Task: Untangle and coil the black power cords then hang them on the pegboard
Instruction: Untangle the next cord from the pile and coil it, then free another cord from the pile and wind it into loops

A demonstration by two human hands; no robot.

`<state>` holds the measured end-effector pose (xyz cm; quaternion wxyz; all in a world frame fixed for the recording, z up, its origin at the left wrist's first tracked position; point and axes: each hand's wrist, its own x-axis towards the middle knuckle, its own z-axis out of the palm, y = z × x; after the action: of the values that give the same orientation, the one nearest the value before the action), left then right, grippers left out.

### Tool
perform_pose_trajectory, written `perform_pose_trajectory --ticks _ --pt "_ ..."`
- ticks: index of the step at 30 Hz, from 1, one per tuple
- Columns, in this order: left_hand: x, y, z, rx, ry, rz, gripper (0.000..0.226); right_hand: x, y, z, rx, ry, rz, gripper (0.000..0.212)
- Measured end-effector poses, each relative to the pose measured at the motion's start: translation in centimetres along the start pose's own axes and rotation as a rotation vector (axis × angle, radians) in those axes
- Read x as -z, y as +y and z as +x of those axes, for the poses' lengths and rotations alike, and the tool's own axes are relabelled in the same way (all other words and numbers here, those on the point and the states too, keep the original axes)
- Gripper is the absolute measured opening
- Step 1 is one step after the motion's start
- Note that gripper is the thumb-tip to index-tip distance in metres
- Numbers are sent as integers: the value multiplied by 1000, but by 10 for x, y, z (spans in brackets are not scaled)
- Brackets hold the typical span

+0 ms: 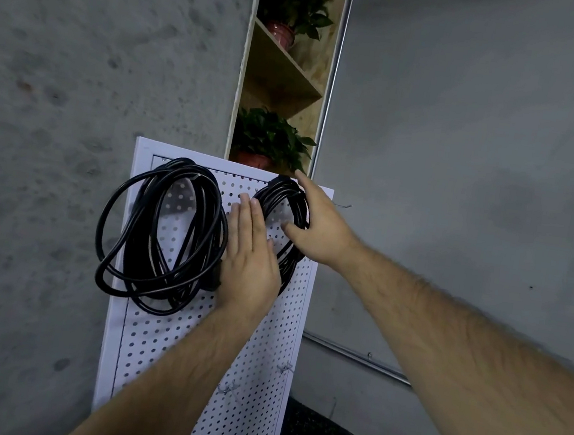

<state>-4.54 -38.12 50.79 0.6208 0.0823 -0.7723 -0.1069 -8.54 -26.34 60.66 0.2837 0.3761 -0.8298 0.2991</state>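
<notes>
A white pegboard leans upright against the rough grey wall, and both black power cords already hang on it.

The larger coil sits at the board's 10 o'clock. It hangs from a peg near the top edge in loose, uneven loops, and its outer loop spills past the board's left border onto the wall. The smaller coil hangs at the board's 1 o'clock, wound tighter. Its lower part is hidden behind the person's hands.

The left hand is laid flat between the two coils, fingers straight and together, pointing to 12 o'clock. Its palm covers the lower left arc of the smaller coil, and its outer edge is just beside the larger one. The right hand lies spread wide over the right side of the smaller coil. The fingers reach toward 11 o'clock over the top of the loop and the thumb stretches to 9 o'clock across its opening. Neither hand curls round a cord; both only rest on them.

A bare hook juts from the board's right edge at 2 o'clock, and more small hooks sit low on the board. Straight above, at 12 o'clock, a narrow wooden shelf holds two potted plants. A metal pipe runs up its right side.
</notes>
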Motion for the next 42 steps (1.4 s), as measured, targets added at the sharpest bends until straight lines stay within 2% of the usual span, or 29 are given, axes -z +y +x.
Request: perform_pose_trajectory --ticks 13,20,23,31,33,36,40,42 --pt "7 10 -29 -256 -28 101 69 16 2 -48 -36 30 -135 62" --pt "30 28 -55 -322 -23 -46 53 19 -5 -104 51 10 -254 49" --pt "39 44 -84 -381 -86 -130 49 18 6 -155 24 5 -301 46" --pt "42 112 -250 -412 -657 -352 50 0 71 -367 -354 -141 -387 55" --pt "44 130 -309 -469 -828 -393 52 -9 84 -432 -501 -254 -393 59" --pt "54 143 -403 -542 -1192 -398 56 -23 94 -537 -726 -479 -385 60" --pt "69 148 -516 -635 -1595 -299 59 -46 103 -668 -1027 -728 -273 59" --pt "77 148 -560 -650 -1766 -243 59 -59 102 -719 -1177 -798 -221 59"
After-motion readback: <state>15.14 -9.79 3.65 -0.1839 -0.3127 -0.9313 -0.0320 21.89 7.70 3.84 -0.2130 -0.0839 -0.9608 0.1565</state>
